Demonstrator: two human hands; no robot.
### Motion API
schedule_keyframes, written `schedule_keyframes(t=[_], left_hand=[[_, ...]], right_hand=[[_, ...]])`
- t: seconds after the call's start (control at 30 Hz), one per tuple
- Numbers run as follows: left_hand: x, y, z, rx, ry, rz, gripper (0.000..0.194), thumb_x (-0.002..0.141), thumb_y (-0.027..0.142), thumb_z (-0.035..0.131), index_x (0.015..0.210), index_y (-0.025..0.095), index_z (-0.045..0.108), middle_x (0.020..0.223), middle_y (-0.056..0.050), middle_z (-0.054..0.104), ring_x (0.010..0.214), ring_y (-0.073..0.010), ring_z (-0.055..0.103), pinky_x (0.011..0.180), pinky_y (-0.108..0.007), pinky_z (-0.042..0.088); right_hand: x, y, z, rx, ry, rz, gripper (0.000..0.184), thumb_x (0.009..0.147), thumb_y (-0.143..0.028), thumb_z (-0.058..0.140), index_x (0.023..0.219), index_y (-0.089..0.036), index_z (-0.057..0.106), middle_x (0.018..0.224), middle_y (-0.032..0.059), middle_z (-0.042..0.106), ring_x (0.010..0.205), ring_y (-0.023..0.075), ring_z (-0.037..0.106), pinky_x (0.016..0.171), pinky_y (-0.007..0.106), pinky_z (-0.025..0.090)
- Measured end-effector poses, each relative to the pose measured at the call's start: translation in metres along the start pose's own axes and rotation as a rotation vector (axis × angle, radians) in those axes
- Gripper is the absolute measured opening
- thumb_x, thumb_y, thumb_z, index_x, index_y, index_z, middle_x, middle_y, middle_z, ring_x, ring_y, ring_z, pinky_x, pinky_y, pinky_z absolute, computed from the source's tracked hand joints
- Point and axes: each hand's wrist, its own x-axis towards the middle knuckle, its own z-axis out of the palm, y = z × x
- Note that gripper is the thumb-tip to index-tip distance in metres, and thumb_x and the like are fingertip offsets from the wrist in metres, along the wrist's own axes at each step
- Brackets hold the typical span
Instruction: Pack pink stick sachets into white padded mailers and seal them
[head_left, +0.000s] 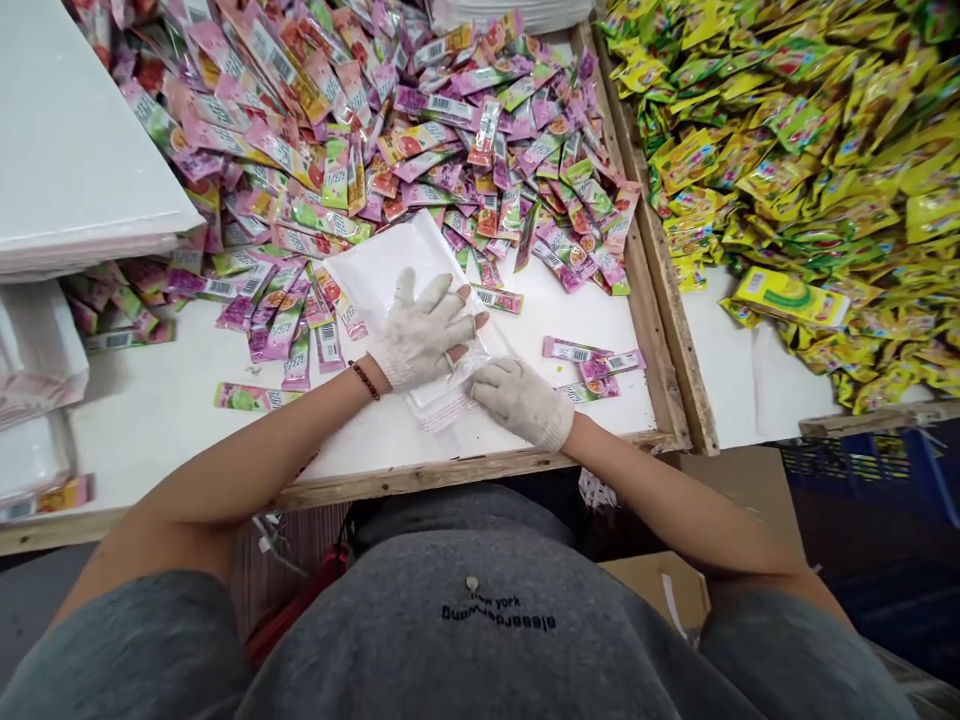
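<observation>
A white plastic mailer bag [382, 262] lies at a slant on the white table, with a clear, shiny part near its lower end. My left hand [424, 330], in a cream knit glove with bare fingertips, presses flat on the bag, its fingers spread. At the bag's lower right edge, my right hand [521, 400], gloved the same way, has its fingers curled together on the clear plastic. Its fingertips are partly hidden. Just beyond the bag lies a heap of pink, purple and green stick sachets [420, 140]. A few loose sachets [592, 365] lie right of my right hand.
Stacks of white bags [82, 140] stand at the left, overhanging some sachets. A wooden divider [660, 290] separates the heap from a pile of yellow-green packets [810, 170] on the right. A wooden rail [420, 478] edges the table front. A blue crate [862, 470] sits below right.
</observation>
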Motion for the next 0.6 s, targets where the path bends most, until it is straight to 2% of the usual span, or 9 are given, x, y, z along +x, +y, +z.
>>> schedule_keyframes(t=[0.1,0.2,0.27,0.33,0.4,0.47,0.53,0.6], left_hand=[[-0.005,0.005,0.004,-0.010,-0.013,0.027,0.039,0.099,0.033,0.055,0.136,0.028,0.067,0.160,-0.009,0.058,0.161,-0.0378,0.032,0.130,-0.072,0.001],[-0.006,0.000,0.005,-0.014,0.024,0.061,0.037,0.095,0.030,0.059,0.130,0.031,0.071,0.154,-0.009,0.063,0.159,-0.0376,0.035,0.131,-0.071,0.004],[-0.002,-0.011,0.005,-0.011,0.047,0.112,0.038,0.092,0.031,0.060,0.127,0.034,0.073,0.151,-0.009,0.066,0.158,-0.0372,0.037,0.132,-0.070,0.006],[0.007,-0.025,0.004,-0.047,0.064,0.175,0.036,0.088,0.034,0.061,0.120,0.037,0.076,0.147,-0.009,0.069,0.156,-0.0381,0.041,0.131,-0.071,0.010],[0.015,-0.037,0.003,-0.083,0.059,0.249,0.035,0.087,0.038,0.060,0.117,0.036,0.077,0.147,-0.010,0.069,0.153,-0.0405,0.044,0.130,-0.073,0.010],[0.020,-0.044,0.002,-0.065,0.037,0.307,0.037,0.088,0.043,0.056,0.118,0.034,0.077,0.151,-0.010,0.066,0.153,-0.0426,0.044,0.129,-0.075,0.006],[0.021,-0.045,0.000,-0.010,0.002,0.336,0.040,0.092,0.044,0.052,0.123,0.031,0.075,0.156,-0.010,0.062,0.155,-0.0425,0.041,0.128,-0.076,0.003],[0.019,-0.043,-0.001,0.040,-0.033,0.330,0.044,0.096,0.042,0.051,0.131,0.027,0.071,0.162,-0.012,0.057,0.158,-0.0405,0.037,0.129,-0.075,0.003]], right_hand=[[0.026,-0.006,-0.014,-0.003,-0.120,0.072,0.027,0.105,-0.014,0.052,0.118,-0.014,0.076,0.112,0.0161,0.075,0.108,0.0291,0.065,0.097,0.045,0.050],[0.046,-0.013,-0.030,-0.030,-0.217,0.074,0.032,0.106,-0.012,0.047,0.126,-0.009,0.073,0.109,0.0172,0.076,0.104,0.0292,0.068,0.098,0.046,0.049],[0.052,-0.015,-0.037,-0.037,-0.214,0.038,0.035,0.107,-0.010,0.041,0.126,-0.009,0.071,0.114,0.0183,0.075,0.106,0.0289,0.067,0.100,0.046,0.048],[0.049,-0.015,-0.040,0.011,-0.158,0.007,0.032,0.108,-0.012,0.041,0.120,-0.011,0.071,0.119,0.0176,0.073,0.109,0.0274,0.064,0.103,0.045,0.046],[0.036,-0.012,-0.041,0.127,-0.091,0.028,0.026,0.107,-0.015,0.044,0.112,-0.015,0.070,0.115,0.0139,0.073,0.104,0.0243,0.061,0.100,0.040,0.046],[0.008,-0.005,-0.048,0.254,-0.016,0.141,0.022,0.104,-0.015,0.046,0.107,-0.018,0.068,0.106,0.0095,0.072,0.093,0.0215,0.059,0.091,0.037,0.047],[-0.036,0.011,-0.062,0.293,0.096,0.352,0.023,0.101,-0.015,0.045,0.106,-0.020,0.067,0.099,0.0077,0.070,0.088,0.0211,0.057,0.086,0.036,0.048],[-0.086,0.035,-0.080,0.160,0.267,0.642,0.025,0.099,-0.015,0.043,0.104,-0.021,0.067,0.098,0.0096,0.068,0.091,0.0243,0.059,0.088,0.041,0.050]])
